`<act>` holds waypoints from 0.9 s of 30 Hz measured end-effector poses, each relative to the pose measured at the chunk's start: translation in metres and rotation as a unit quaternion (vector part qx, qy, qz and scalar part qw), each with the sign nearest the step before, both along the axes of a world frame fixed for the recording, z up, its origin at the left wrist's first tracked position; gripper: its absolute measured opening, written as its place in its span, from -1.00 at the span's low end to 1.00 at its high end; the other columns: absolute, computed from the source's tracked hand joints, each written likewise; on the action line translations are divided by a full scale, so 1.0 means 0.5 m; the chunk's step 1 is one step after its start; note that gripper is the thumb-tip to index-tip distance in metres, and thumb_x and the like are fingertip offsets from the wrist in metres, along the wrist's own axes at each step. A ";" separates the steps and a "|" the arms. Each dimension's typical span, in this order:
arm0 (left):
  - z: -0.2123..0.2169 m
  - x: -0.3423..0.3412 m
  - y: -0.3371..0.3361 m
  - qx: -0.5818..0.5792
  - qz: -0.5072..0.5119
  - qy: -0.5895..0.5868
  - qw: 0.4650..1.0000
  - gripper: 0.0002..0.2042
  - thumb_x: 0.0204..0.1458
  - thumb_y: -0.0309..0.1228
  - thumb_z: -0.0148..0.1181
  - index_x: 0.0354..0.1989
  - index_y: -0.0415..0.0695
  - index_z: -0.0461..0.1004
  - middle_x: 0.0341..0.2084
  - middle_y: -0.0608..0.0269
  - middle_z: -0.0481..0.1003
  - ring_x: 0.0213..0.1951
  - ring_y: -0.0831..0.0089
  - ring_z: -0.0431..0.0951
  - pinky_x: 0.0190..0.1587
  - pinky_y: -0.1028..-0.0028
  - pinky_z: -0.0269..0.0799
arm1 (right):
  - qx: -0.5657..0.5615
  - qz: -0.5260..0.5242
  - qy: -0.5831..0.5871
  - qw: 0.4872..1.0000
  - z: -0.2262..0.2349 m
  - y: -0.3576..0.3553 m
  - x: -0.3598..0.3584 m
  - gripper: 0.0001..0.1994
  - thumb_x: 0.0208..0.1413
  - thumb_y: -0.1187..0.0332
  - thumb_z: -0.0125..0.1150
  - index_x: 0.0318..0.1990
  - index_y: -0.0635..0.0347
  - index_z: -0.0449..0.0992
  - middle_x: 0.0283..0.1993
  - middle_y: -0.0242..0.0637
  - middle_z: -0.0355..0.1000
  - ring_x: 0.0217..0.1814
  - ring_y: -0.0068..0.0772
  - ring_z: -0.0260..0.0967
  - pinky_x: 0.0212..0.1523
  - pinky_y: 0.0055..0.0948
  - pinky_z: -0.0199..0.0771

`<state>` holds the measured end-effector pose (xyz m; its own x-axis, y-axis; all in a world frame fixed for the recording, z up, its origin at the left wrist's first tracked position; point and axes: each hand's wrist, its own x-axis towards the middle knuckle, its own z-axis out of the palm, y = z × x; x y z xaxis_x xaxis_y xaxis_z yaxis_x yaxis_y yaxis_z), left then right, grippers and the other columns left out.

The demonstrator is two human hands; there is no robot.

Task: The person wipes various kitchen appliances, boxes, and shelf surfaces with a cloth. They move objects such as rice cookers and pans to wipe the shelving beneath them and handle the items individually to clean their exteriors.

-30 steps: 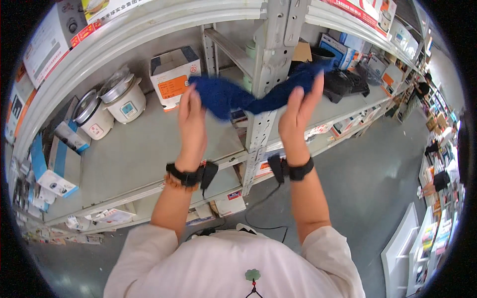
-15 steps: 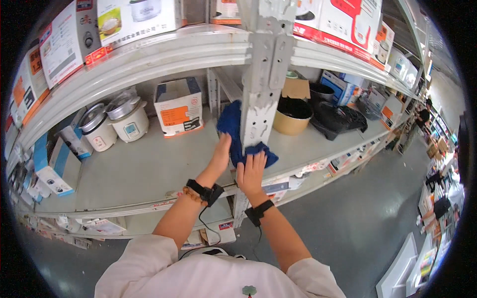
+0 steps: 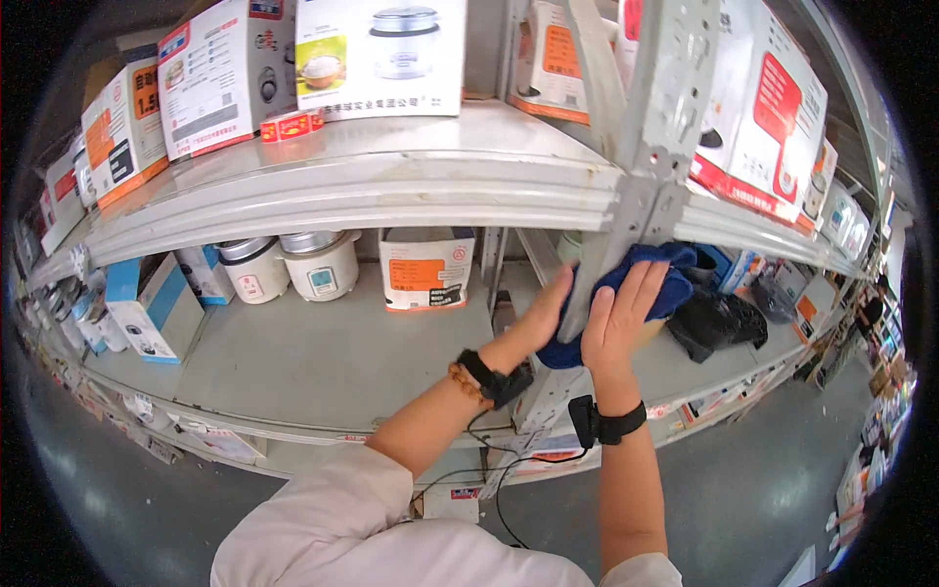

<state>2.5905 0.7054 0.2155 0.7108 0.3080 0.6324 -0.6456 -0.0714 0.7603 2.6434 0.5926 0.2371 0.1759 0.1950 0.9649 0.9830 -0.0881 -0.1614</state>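
Note:
A dark blue cloth [image 3: 675,286] is wrapped around the white metal post [image 3: 675,108] of a shelf rack, just below the upper shelf's beam. My right hand [image 3: 618,331] presses the cloth to the post's right side, fingers pointing up and lying along it. On the post's left side, my left hand [image 3: 540,318] holds the cloth against the metal, its fingertips partly hidden. A fold of cloth hangs below, between the hands. Both wrists carry black straps with small cabled boxes.
On the lower shelf [image 3: 293,362] stand two rice cookers [image 3: 321,269], an orange-and-white carton [image 3: 427,271] and blue-and-white boxes [image 3: 156,305]. Right of the post sits a black pan-like appliance [image 3: 719,321]. Boxed appliances [image 3: 381,59] line the upper shelf [image 3: 391,147].
Both hands have slid the blue cloth up the post, from near the lower shelf to just under the upper beam. The whole view has shifted too.

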 end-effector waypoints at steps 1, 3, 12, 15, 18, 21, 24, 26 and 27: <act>-0.019 -0.005 0.000 0.019 0.017 0.009 1.000 -0.43 0.35 -0.02 -0.34 0.34 -0.22 0.08 0.22 0.16 0.26 0.20 0.42 0.26 0.29 0.43 0.08 | -0.004 -0.029 -0.005 1.000 -0.001 0.007 0.006 -0.41 0.27 0.26 -0.12 0.33 0.50 0.00 0.43 0.34 -0.20 0.50 0.34 -0.31 0.42 0.11 -0.35; -0.056 -0.030 -0.004 0.003 0.060 0.030 0.998 -0.46 0.34 -0.05 -0.26 0.29 -0.23 0.18 0.16 0.21 0.32 0.16 0.48 0.29 0.25 0.47 0.14 | 0.000 -0.050 -0.006 0.999 -0.007 0.013 0.017 -0.42 0.29 0.24 -0.14 0.35 0.46 0.00 0.44 0.30 -0.17 0.50 0.31 -0.29 0.42 0.10 -0.36; 0.028 -0.285 -0.017 -0.304 0.321 -0.184 0.878 -0.52 0.32 -0.08 -0.17 0.24 -0.17 0.20 0.12 0.26 0.33 0.14 0.44 0.31 0.23 0.36 0.18 | 0.167 0.008 -0.082 0.983 0.129 -0.010 -0.017 -0.59 0.31 0.54 -0.19 0.29 0.48 0.16 0.40 0.11 0.05 0.45 0.03 0.00 0.40 -0.20 -0.05; 0.132 -0.385 -0.020 -0.201 0.380 -0.364 0.827 -0.46 0.35 -0.14 -0.28 0.41 -0.15 -0.06 0.32 0.21 0.12 0.31 0.34 0.13 0.35 0.31 -0.01 | 0.170 0.112 0.095 0.974 0.209 0.062 -0.078 -0.52 0.34 0.30 -0.13 0.29 0.47 0.14 0.36 0.11 0.10 0.40 0.01 0.04 0.41 -0.19 -0.12; 0.148 -0.476 0.046 -0.090 0.530 -0.338 0.773 -0.43 0.36 -0.14 -0.39 0.43 -0.24 -0.17 0.40 0.08 -0.05 0.39 0.29 -0.04 0.40 0.33 -0.20 | 0.041 0.046 -0.113 0.992 0.282 0.127 -0.214 -0.59 0.16 0.25 0.09 0.08 0.34 0.40 -0.05 0.00 0.42 0.05 0.00 0.28 0.14 -0.12 0.15; 0.163 -0.550 0.087 0.032 0.735 -0.259 0.625 -0.41 0.36 -0.11 -0.48 0.42 -0.28 -0.18 0.42 0.03 -0.13 0.43 0.26 -0.16 0.42 0.32 -0.30 | 0.024 0.083 -0.199 0.976 0.290 0.201 -0.367 -0.62 -0.03 0.11 0.28 -0.21 0.26 0.45 -0.32 -0.18 0.35 -0.19 -0.14 0.27 -0.12 -0.15 0.17; 0.188 -0.608 0.125 0.072 0.729 -0.291 0.615 -0.43 0.35 -0.16 -0.52 0.41 -0.29 -0.14 0.41 0.03 -0.07 0.42 0.25 -0.10 0.42 0.31 -0.29 | -0.018 0.190 -0.245 0.951 0.288 0.270 -0.508 -0.59 0.05 0.11 0.19 -0.13 0.31 0.44 -0.30 -0.18 0.37 -0.18 -0.15 0.28 -0.13 -0.21 0.18; 0.223 -0.635 0.153 0.100 0.700 -0.292 0.644 -0.46 0.34 -0.21 -0.44 0.39 -0.30 -0.03 0.37 0.05 0.07 0.39 0.28 0.02 0.40 0.34 -0.18 | 0.009 0.203 -0.274 0.940 0.286 0.319 -0.566 -0.55 0.10 0.11 0.11 -0.10 0.41 0.46 -0.30 -0.14 0.40 -0.16 -0.21 0.30 -0.11 -0.27 0.20; 0.248 -0.650 0.160 0.106 0.700 -0.296 0.641 -0.46 0.34 -0.21 -0.44 0.39 -0.30 -0.03 0.37 0.05 0.07 0.39 0.28 0.02 0.40 0.34 -0.18 | 0.024 0.217 -0.284 0.934 0.291 0.338 -0.586 -0.60 0.08 0.16 0.10 -0.13 0.39 0.47 -0.30 -0.15 0.42 -0.17 -0.21 0.32 -0.10 -0.27 0.20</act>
